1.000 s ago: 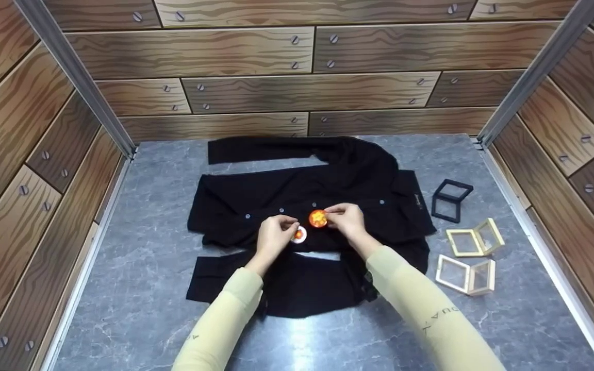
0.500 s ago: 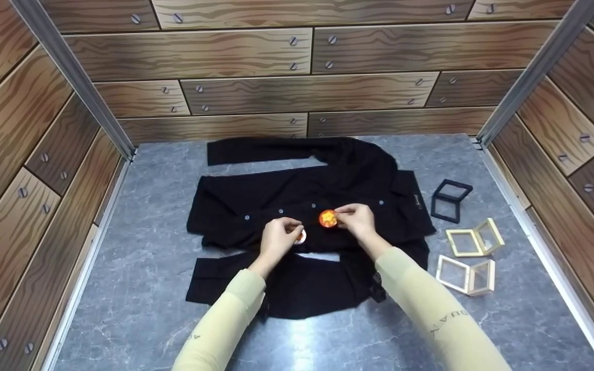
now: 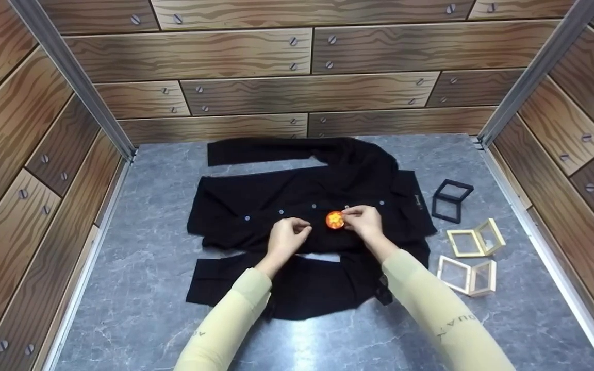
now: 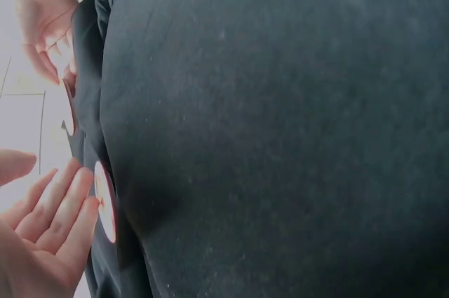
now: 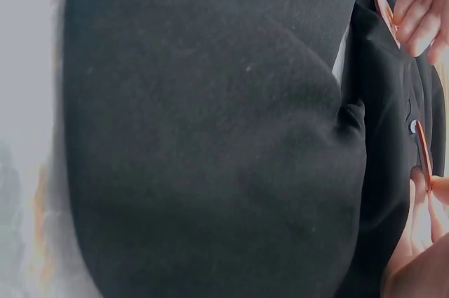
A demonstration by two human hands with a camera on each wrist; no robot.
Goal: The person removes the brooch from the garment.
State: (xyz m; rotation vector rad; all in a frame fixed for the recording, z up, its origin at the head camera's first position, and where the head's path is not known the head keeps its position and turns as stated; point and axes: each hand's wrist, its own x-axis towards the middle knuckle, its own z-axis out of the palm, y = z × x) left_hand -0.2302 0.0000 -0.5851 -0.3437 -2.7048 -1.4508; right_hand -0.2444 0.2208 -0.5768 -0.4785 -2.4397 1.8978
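My right hand (image 3: pixel 365 224) pinches the edge of a round orange badge with a yellow flower (image 3: pixel 334 220), held face up over the black shirt (image 3: pixel 276 190). In the right wrist view that badge (image 5: pixel 424 158) appears edge-on between thumb and fingers, beside a shirt button (image 5: pixel 413 127). To its left, my left hand (image 3: pixel 287 238) is over the shirt front with thumb and index brought together. The left wrist view shows a second round badge (image 4: pixel 105 202) at this hand's fingertips, seen nearly edge-on; in the head view the hand hides it.
A black hinged frame (image 3: pixel 450 200), a yellow hinged frame (image 3: pixel 475 239) and a cream hinged frame (image 3: pixel 467 275) stand open to the shirt's right. The shirt lies with its sleeves spread on a grey marbled surface (image 3: pixel 137 268), with wood-patterned walls (image 3: pixel 250 51) around.
My right hand has moved right with the orange badge, exposing another shirt button. My left hand has shifted slightly right, and its white-rimmed badge has gone out of sight in the head view.
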